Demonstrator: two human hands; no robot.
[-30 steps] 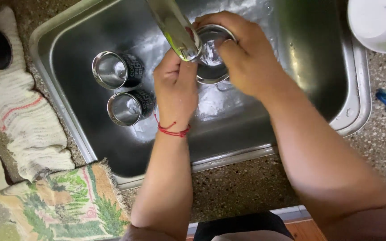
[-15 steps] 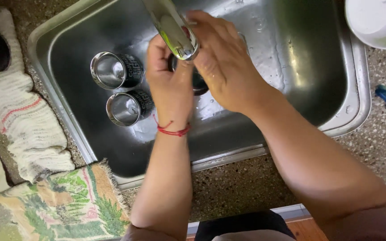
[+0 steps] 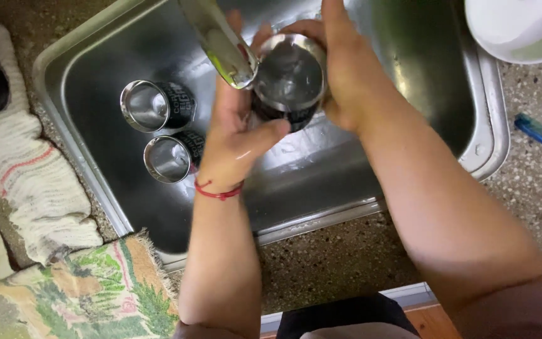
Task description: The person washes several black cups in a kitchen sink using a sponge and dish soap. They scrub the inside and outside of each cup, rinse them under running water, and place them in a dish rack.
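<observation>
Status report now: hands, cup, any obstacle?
Both hands, left and right, grip steel cup. Cup under faucet. Two cups in sink.

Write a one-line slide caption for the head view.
Both hands, left and right, hold a steel cup under the faucet over the sink.

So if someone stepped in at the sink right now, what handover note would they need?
Left hand: holds the steel cup from below, thumb across its side.
Right hand: wrapped round the cup's far side.
The cup is held up beneath the faucet spout, its mouth facing the camera; whether water runs cannot be told.
Two more steel cups lie on their sides at the left of the sink.
Done: nothing is out of the sink.
Left: all three cups, including the one in hand.
</observation>
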